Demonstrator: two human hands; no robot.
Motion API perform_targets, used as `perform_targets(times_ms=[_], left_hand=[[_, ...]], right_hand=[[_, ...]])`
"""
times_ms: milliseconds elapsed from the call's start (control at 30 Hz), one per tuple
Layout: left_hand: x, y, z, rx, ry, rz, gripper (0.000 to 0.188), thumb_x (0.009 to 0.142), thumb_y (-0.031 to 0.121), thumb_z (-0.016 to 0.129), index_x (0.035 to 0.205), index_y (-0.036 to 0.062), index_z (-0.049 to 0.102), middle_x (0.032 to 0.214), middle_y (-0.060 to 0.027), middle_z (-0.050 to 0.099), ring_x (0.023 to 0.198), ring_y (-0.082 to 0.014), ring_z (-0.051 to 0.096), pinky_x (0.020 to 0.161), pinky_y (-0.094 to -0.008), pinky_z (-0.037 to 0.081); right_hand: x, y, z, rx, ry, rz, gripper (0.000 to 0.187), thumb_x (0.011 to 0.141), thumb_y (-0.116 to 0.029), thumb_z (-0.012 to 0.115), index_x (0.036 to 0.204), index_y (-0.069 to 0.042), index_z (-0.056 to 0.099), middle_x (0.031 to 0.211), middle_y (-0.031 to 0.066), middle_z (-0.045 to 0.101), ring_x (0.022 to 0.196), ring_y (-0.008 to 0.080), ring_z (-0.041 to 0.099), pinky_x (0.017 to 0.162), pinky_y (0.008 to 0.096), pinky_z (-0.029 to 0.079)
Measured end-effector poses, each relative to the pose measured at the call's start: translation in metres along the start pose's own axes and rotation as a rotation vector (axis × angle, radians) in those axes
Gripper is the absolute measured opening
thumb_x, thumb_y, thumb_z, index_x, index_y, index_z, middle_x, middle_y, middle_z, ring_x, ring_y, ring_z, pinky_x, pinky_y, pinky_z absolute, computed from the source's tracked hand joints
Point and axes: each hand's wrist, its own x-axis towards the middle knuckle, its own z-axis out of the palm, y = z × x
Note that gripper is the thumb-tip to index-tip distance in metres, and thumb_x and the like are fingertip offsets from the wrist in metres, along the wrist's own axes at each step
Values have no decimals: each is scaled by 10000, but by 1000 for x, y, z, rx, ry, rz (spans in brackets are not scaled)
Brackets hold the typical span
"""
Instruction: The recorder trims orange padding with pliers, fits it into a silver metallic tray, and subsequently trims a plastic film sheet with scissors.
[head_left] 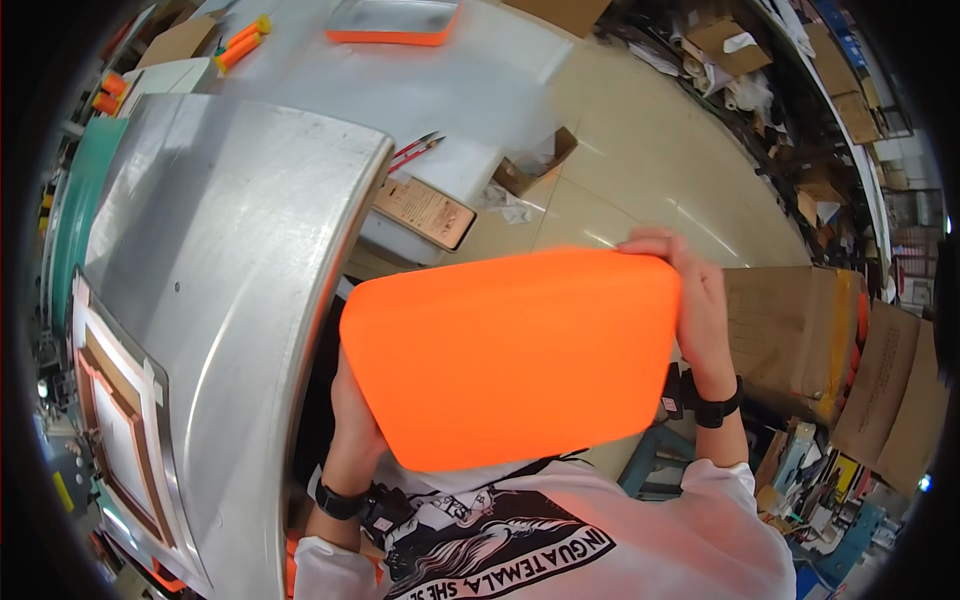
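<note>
A curved sheet-metal machine housing point(220, 260) filled the frame from nine to eleven o'clock, with a taped rectangular frame point(115, 430) fixed low on its side at about eight o'clock. Behind it, at twelve o'clock, stretched a pale worktable point(450, 90). The bright orange rounded-rectangle panel point(510, 355) sat at the centre of the view, raised in the air in front of the person's chest, tilted with its right end higher, clear of both the housing and the table. The left hand point(352, 425) gripped its lower left edge from behind, so only the back of the hand and wrist showed; the right hand point(695, 300) clamped the upper right corner, fingers curled over the top edge. The hands stood well apart, one at each end of the piece. Judging by this, the panel had been picked up and was mid-handling, not yet set down anywhere; nothing showed on its visible face. At twelve o'clock a second orange-rimmed tray point(395, 22) rested on the table. Smaller still, orange-handled tools point(240, 42) lay at eleven o'clock, and red-handled pliers point(415, 150) near the table's edge
</note>
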Motion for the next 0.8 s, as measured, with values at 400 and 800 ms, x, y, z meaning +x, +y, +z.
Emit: perform_targets(times_ms=[400, 800], left_hand=[[-6, -5, 21, 61, 27, 92, 405, 989, 373, 351, 1162, 48, 520, 1048, -41, 584, 922, -115, 581, 800, -262, 482], [47, -74, 57, 321, -95, 171, 448, 994, 332, 321, 1154, -34, 523, 1018, -124, 599, 896, -200, 545, 798, -324, 430]], right_hand=[[-5, 15, 47, -922, 72, -596, 606, 939, -412, 385, 1383, -7, 310, 1436, 166, 311, 1344, 346, 218, 1090, 458, 149], [-59, -7, 114, 110, -501, -354, 434, 875, -310, 553, 1155, 18, 586, 1262, 270, 495, 1279, 461, 327, 1063, 552, 211]])
